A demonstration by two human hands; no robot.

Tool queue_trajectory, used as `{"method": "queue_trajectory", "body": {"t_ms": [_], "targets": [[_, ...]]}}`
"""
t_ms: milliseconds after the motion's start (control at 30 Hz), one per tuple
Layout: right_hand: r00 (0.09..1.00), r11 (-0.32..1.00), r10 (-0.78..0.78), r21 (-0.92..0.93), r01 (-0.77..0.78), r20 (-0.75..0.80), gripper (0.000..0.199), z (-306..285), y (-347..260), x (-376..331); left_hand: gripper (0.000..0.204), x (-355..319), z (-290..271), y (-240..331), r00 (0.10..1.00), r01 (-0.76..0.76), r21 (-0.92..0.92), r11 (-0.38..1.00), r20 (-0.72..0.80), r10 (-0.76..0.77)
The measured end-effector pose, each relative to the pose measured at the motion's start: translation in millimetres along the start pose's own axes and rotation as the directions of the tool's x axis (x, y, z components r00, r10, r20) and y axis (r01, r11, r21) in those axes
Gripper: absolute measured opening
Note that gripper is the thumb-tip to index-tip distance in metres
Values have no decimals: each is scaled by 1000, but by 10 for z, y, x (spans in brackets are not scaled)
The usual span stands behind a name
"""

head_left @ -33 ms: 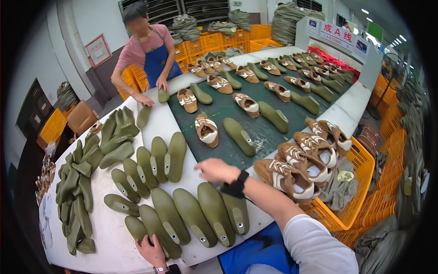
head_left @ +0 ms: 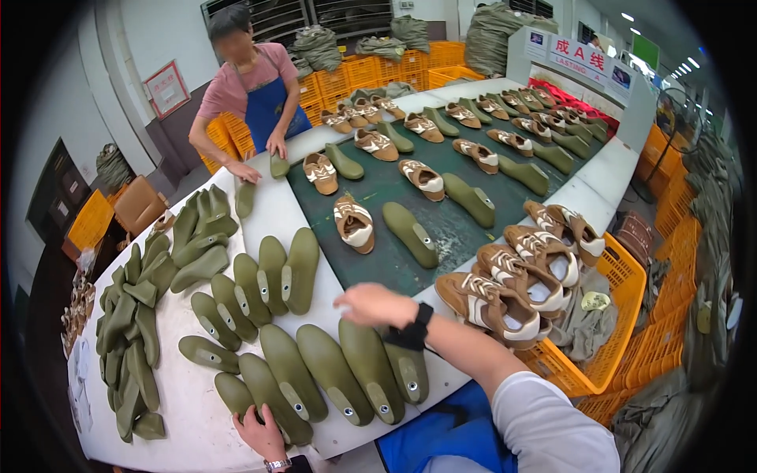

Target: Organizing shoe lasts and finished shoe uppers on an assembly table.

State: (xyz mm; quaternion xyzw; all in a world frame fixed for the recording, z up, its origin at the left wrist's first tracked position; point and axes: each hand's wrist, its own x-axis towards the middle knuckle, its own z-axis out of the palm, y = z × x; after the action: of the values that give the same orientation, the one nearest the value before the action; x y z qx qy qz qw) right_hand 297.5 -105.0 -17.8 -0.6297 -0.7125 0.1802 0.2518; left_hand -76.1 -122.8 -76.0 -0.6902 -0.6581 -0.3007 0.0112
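Note:
Olive-green shoe lasts lie in two rows on the white tabletop. At the near row's left end, my left hand (head_left: 262,433) has its fingers around the lower end of a shoe last (head_left: 233,392). My right hand (head_left: 372,304) is over the far end of the near row, above a tall last (head_left: 364,359). Its slightly blurred fingers point left, loosely apart, with nothing visible in them. Another last (head_left: 301,272) stands in the second row, left of that hand. Brown-and-white sneakers (head_left: 493,303) are lined up beyond my right forearm.
A heap of lasts (head_left: 130,339) covers the table's left side. Sneakers and lasts alternate across a dark green surface (head_left: 315,209). An orange crate (head_left: 631,288) holding grey cloth stands at the right. Across the table, a co-worker in a blue apron (head_left: 272,114) touches two lasts.
My right hand has come slightly nearer to me, lower over the top of the near row. The left hand stays in place, and the whole view has shifted a little.

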Motion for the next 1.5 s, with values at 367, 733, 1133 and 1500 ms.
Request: {"method": "queue_trajectory", "body": {"t_ms": [367,733,1133,1500], "targets": [[982,992,-100,-90,87,-159,35,698,-200,-1518,36,41,55,-236,991,-113,-51,992,68,116],[998,997,-70,20,70,10,61,617,-103,-1158,67,150,130,-867,844,536,-678,503,442,-304],[976,990,-130,-24,136,175,56,476,-12,-1207,71,34,55,-264,824,562,-578,592,450,-344],[977,976,-214,-42,213,-14,47,573,-139,-1125,69,-20,-53,-350,810,586,-662,467,458,-366]]}}
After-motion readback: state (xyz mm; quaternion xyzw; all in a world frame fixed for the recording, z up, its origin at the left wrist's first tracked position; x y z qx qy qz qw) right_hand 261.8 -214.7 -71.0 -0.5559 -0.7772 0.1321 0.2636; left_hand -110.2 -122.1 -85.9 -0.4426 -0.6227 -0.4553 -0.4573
